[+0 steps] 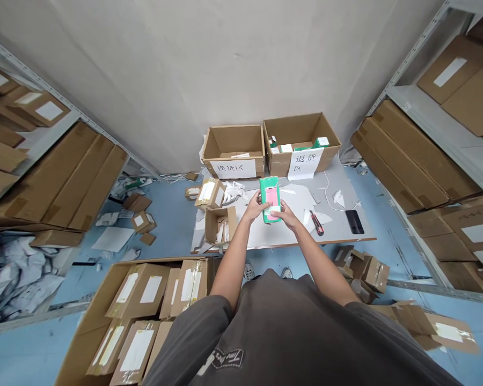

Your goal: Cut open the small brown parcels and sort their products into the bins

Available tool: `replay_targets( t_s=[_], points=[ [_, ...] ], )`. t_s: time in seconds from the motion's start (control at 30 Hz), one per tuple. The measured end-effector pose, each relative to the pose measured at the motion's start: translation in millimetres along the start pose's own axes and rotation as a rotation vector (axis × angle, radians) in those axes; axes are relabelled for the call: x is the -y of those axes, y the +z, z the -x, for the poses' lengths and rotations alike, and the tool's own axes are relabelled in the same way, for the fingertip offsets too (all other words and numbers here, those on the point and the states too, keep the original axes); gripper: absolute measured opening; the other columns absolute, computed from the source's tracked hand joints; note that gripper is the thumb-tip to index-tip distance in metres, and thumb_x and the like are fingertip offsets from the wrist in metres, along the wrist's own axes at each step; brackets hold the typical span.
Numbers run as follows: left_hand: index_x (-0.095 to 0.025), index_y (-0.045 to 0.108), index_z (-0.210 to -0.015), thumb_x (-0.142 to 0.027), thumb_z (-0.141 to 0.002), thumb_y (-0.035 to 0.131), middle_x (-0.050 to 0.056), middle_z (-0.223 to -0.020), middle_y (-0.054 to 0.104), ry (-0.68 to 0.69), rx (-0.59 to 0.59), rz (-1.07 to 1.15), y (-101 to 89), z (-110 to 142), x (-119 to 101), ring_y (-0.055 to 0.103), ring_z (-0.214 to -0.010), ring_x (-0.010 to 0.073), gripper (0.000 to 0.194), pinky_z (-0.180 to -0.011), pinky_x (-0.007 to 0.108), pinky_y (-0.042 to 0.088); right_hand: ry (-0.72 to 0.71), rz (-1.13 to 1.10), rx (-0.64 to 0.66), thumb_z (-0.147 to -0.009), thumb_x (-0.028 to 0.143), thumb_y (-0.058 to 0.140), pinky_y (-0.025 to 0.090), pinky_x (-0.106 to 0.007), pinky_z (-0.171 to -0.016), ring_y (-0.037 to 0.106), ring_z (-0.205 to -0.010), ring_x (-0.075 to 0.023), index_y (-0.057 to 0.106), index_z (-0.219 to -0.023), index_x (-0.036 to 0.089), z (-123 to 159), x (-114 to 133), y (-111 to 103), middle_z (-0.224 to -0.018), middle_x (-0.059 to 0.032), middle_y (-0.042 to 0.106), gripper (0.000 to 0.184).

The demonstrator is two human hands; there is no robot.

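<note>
Above the front part of the table, a green box (270, 185) with a pink panel on its face is held in both hands. My left hand (256, 207) grips its left side, thumb across the front. On the lower right side, my right hand (286, 214) closes round it, thumb near the bottom edge. Behind it stand two open cartons with handwritten paper signs: the left carton (213, 145) has a few flat white pieces inside, and the right carton (330, 140) holds several green-and-white boxes.
A red-and-black utility knife (317, 224) and a phone (355, 222) lie on the table (334, 206). Left on it are small cartons (210, 193) and crumpled paper (234, 192). A big carton (82, 327) of parcels stands at lower left. Loaded shelves flank both sides.
</note>
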State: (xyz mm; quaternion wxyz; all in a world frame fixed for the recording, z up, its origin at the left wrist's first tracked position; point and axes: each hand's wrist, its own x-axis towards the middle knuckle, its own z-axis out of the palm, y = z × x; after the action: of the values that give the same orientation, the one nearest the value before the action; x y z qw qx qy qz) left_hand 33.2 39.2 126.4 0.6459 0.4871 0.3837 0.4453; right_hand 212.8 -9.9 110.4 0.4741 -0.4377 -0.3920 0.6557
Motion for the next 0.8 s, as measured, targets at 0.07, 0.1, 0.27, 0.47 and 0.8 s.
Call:
replay_targets(
  t_s=[0.07,0.1,0.27,0.47,0.8],
  points=[
    [-0.018,0.058,-0.148,-0.042,-0.067,0.098,0.013,-0.124,0.077,-0.002,0.002,0.003,-0.6,1.1,-2.4,0.073,-0.114,0.0284,0.093,-0.104,0.043,0.057,-0.002,0.013,-0.036,-0.056,0.043,0.096,0.062,-0.039,-0.084,0.075,-0.097,-0.0272,0.061,-0.117,0.028,-1.0,-0.1,3.2,-0.105,-0.0017,0.080,0.071],
    [-0.018,0.058,-0.148,-0.043,-0.067,0.098,0.014,-0.126,0.076,0.000,-0.017,-0.011,-0.3,2.2,-3.3,0.072,-0.115,0.0285,0.094,-0.104,0.043,0.057,-0.009,0.027,-0.067,-0.056,0.044,0.095,0.062,-0.039,-0.083,0.075,-0.096,-0.0268,0.060,-0.116,0.028,-2.0,-0.3,4.7,-0.105,-0.0018,0.079,0.071],
    [-0.020,0.059,-0.149,-0.041,-0.062,0.102,0.016,-0.132,0.070,-0.040,-0.296,-0.241,11.1,11.4,-1.4,0.070,-0.115,0.0285,0.099,-0.095,0.039,0.059,-0.034,0.366,-0.384,-0.059,0.051,0.088,0.060,-0.040,-0.087,0.073,-0.098,-0.0271,0.057,-0.119,0.026,-7.2,4.1,13.1,-0.107,-0.0030,0.077,0.072],
    [-0.020,0.061,-0.141,-0.032,-0.053,0.105,0.012,-0.119,0.076,-0.107,-0.438,-0.312,29.7,6.9,6.1,0.075,-0.099,0.0272,0.099,-0.092,0.039,0.058,0.008,0.915,-0.557,-0.079,0.043,0.075,0.055,-0.044,-0.091,0.071,-0.106,-0.0336,0.052,-0.138,0.025,0.0,20.7,44.5,-0.118,-0.0107,0.075,0.066],
    [-0.019,0.066,-0.112,-0.032,-0.055,0.101,0.009,-0.111,0.079,-0.082,-0.299,-0.041,-1.2,-4.8,4.0,0.075,-0.096,0.0239,0.068,-0.087,0.037,0.062,-0.133,0.704,-0.447,-0.071,0.053,0.083,0.059,-0.044,-0.098,0.067,-0.121,-0.0313,0.056,-0.142,0.029,-4.8,5.2,46.4,-0.135,-0.0083,0.068,0.080]
  ],
)
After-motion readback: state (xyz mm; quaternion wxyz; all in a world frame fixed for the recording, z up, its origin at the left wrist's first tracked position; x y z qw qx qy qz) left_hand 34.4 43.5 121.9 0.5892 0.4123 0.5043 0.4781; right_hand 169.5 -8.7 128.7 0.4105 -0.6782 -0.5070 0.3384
